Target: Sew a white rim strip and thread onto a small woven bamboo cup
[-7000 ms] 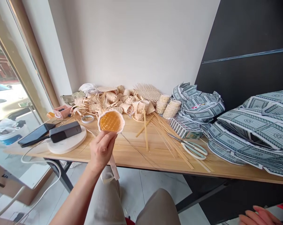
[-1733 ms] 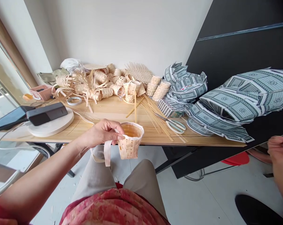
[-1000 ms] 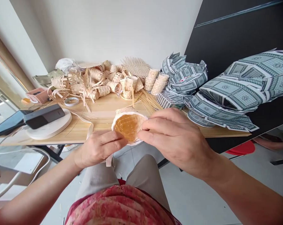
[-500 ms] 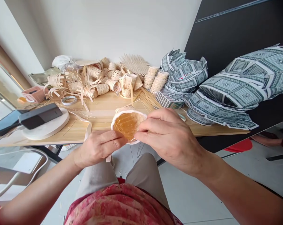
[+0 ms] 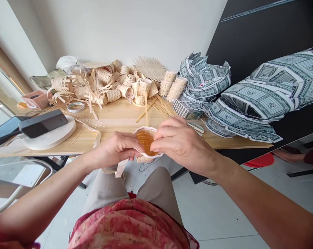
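Note:
Above my lap and by the table's front edge is a small woven basket (image 5: 145,141), its mouth tilted toward me and its inside amber. White fabric tape (image 5: 146,128) runs round the rim. My left hand (image 5: 118,148) is closed on the rim's left side, thumb and fingers pressed together. A pale ribbon tail (image 5: 121,168) hangs below that hand. At the right side of the rim, my right hand (image 5: 181,140) pinches with its fingertips at the mouth. Whether something thin is also between them is hidden. A dark thread (image 5: 143,168) loops down under the basket.
Behind on the wooden table (image 5: 114,119) lie many woven strip tubes (image 5: 104,76), a tape roll (image 5: 75,107) and loose strips (image 5: 161,107). A power bank (image 5: 44,126) rests on a white disc (image 5: 49,140) at left. Folded-card models (image 5: 260,95) and a cutter (image 5: 196,127) are right.
The basket has turned and shifted slightly right, so its mouth shows narrower. My left hand moved a little up and right with it. My right hand keeps pinching at the rim's right side.

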A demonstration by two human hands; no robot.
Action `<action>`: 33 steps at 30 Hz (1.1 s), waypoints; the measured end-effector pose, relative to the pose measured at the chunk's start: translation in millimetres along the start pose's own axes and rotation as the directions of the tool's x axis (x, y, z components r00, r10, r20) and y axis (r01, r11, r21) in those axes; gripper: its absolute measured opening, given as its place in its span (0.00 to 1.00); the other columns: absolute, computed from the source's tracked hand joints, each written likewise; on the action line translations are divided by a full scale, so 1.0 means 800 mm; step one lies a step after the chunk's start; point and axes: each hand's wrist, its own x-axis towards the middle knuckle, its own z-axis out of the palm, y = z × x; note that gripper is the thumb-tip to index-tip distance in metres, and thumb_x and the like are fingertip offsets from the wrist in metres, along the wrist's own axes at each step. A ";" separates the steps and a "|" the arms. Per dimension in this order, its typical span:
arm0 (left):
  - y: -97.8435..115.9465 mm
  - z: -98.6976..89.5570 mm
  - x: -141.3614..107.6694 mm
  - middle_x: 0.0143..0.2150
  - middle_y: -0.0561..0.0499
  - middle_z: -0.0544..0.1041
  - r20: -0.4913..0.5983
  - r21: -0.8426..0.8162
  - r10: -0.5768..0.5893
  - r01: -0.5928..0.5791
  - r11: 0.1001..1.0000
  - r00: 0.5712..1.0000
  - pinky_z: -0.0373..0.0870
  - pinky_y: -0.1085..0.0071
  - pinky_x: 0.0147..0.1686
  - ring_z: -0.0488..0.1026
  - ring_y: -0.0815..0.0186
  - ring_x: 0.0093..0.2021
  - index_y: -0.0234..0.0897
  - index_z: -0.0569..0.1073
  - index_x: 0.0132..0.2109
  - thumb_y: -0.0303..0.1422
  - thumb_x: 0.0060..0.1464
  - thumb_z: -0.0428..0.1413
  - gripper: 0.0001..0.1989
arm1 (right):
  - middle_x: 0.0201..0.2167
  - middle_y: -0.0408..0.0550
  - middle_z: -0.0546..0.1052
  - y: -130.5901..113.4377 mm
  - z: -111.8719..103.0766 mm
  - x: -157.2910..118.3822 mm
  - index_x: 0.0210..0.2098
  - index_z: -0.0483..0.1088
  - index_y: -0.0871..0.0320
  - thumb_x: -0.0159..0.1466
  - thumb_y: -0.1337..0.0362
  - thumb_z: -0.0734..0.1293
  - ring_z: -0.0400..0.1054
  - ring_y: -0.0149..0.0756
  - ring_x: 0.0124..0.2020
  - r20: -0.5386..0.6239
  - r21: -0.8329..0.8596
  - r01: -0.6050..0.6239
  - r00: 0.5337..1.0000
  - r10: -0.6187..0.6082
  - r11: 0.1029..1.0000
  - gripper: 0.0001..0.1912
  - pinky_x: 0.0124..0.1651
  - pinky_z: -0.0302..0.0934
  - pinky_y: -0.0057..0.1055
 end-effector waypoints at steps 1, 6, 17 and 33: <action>-0.002 -0.001 0.003 0.29 0.49 0.72 0.037 -0.084 -0.046 0.049 0.995 0.998 0.69 0.81 0.25 0.71 0.74 0.25 0.30 0.73 0.35 0.29 0.55 0.50 0.08 | 0.24 0.41 0.74 0.003 0.002 -0.002 0.24 0.72 0.57 0.61 0.70 0.63 0.61 0.32 0.33 0.019 0.041 -0.007 1.000 0.006 0.999 0.11 0.38 0.53 0.32; -0.011 0.000 0.009 0.28 0.50 0.70 0.098 -0.243 -0.137 0.157 0.957 0.986 0.69 0.81 0.23 0.69 0.75 0.22 0.28 0.73 0.34 0.30 0.54 0.52 0.08 | 0.25 0.42 0.75 0.010 0.008 -0.009 0.25 0.72 0.57 0.59 0.71 0.64 0.63 0.31 0.31 0.046 0.153 -0.054 0.998 0.047 0.987 0.08 0.40 0.54 0.34; -0.014 0.016 0.013 0.26 0.51 0.70 -0.002 -0.258 -0.147 0.141 0.956 0.989 0.67 0.81 0.23 0.67 0.76 0.22 0.29 0.73 0.31 0.37 0.54 0.51 0.14 | 0.20 0.42 0.72 0.008 0.030 -0.008 0.22 0.70 0.60 0.59 0.72 0.63 0.63 0.30 0.27 0.024 0.309 -0.059 0.998 0.054 0.949 0.10 0.41 0.56 0.33; -0.020 0.001 0.008 0.31 0.48 0.71 0.109 -0.220 -0.083 0.105 0.970 0.991 0.69 0.80 0.26 0.69 0.74 0.27 0.30 0.75 0.36 0.35 0.56 0.49 0.13 | 0.23 0.43 0.71 0.012 0.018 -0.002 0.23 0.71 0.60 0.59 0.65 0.65 0.61 0.31 0.29 0.230 0.024 -0.105 0.968 0.097 0.994 0.09 0.36 0.50 0.30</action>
